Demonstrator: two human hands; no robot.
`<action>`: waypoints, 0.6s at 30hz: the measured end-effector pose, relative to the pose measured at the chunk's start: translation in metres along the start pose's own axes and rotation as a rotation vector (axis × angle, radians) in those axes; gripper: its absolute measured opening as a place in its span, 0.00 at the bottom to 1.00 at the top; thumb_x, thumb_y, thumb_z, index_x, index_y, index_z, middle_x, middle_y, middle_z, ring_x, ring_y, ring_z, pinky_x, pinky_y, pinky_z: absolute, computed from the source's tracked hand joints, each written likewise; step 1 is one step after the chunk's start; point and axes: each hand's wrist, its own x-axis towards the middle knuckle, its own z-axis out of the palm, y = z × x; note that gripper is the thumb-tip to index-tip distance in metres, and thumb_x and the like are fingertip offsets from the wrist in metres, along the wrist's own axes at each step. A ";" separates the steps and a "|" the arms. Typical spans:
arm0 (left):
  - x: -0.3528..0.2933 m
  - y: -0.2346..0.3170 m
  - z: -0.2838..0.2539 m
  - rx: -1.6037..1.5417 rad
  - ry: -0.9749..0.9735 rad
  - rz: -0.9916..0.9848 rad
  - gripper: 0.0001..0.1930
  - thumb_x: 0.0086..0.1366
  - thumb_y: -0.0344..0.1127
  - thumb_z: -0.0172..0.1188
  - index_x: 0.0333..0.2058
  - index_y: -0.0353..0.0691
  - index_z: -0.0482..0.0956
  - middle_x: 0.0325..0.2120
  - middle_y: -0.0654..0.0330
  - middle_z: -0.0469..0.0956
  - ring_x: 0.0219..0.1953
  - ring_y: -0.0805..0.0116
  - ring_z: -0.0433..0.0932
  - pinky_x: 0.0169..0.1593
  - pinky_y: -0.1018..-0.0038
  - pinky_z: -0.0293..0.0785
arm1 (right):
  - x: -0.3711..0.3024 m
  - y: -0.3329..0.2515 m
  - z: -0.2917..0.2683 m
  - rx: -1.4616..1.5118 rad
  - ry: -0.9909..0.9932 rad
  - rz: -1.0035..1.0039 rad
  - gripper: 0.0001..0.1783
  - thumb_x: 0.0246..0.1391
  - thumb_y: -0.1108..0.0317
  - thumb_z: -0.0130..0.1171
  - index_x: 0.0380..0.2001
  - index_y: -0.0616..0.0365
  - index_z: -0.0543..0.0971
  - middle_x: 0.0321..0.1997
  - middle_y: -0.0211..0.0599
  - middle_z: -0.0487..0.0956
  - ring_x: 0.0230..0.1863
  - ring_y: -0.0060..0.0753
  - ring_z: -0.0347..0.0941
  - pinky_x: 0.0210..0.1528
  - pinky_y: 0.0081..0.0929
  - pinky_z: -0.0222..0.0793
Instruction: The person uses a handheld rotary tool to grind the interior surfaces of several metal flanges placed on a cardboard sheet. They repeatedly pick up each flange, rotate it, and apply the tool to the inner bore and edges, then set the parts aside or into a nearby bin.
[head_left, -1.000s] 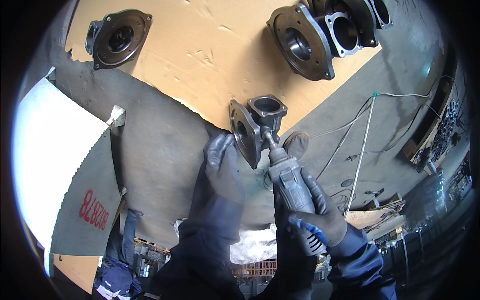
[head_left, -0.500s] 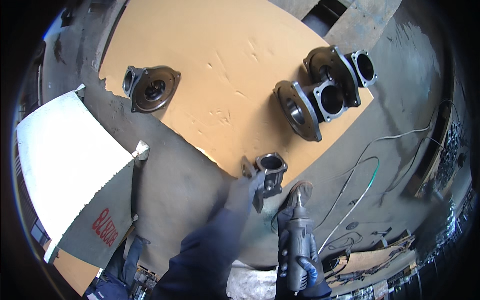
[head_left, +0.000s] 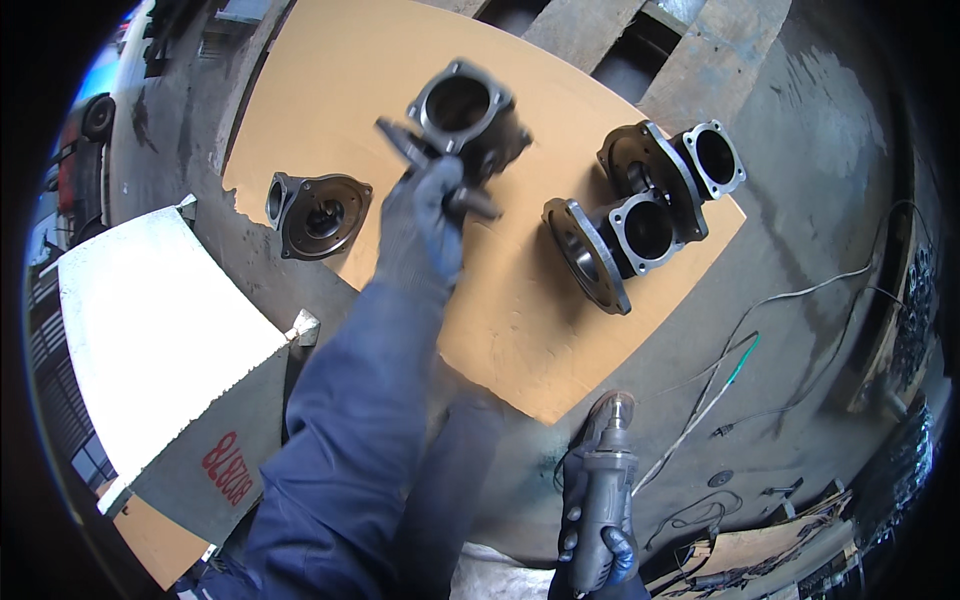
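My left hand (head_left: 425,215), in a grey glove, is closed on a dark metal pump-like housing (head_left: 497,128) and holds it above the tan cardboard sheet (head_left: 535,355). The housing's round flanged opening faces up. Down at the lower right, my right hand (head_left: 620,555) wraps round the body of a grey straight die grinder (head_left: 606,490). Its nose points away from me, clear of the housings. A similar housing (head_left: 345,215) rests at the sheet's left edge. On the right of the sheet two more housings, a nearer one (head_left: 578,262) and a farther one (head_left: 690,210), stand close together.
A white-topped block (head_left: 165,290) with grey sides stands at the left. Wooden pallet boards (head_left: 570,38) lie beyond the sheet. Cables (head_left: 700,400) run over the grey floor on the right, near scraps of cardboard (head_left: 745,550) at the lower right.
My left hand has carried the housing up and away from me, from the sheet's near edge to over its far middle. My right hand keeps the grinder in nearly the same place.
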 end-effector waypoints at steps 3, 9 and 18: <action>0.065 -0.010 0.030 -0.235 0.047 -0.101 0.10 0.74 0.34 0.64 0.47 0.33 0.84 0.40 0.60 0.85 0.35 0.72 0.81 0.44 0.75 0.78 | 0.001 0.002 0.009 0.000 0.083 -0.037 0.37 0.65 0.59 0.68 0.70 0.65 0.69 0.50 0.49 0.83 0.39 0.44 0.85 0.38 0.38 0.88; 0.080 -0.014 0.084 -0.021 0.019 -0.105 0.10 0.71 0.35 0.74 0.44 0.35 0.88 0.31 0.64 0.85 0.33 0.72 0.82 0.42 0.75 0.78 | 0.015 0.009 -0.007 -0.058 0.036 0.054 0.37 0.66 0.56 0.65 0.73 0.61 0.69 0.51 0.48 0.84 0.43 0.46 0.85 0.43 0.39 0.87; 0.012 0.008 -0.038 -0.298 0.457 -0.208 0.39 0.70 0.66 0.71 0.68 0.45 0.74 0.73 0.55 0.65 0.75 0.57 0.66 0.80 0.55 0.57 | 0.029 0.006 -0.038 -0.043 -0.134 0.174 0.51 0.62 0.56 0.73 0.80 0.62 0.59 0.66 0.53 0.78 0.59 0.51 0.81 0.59 0.46 0.84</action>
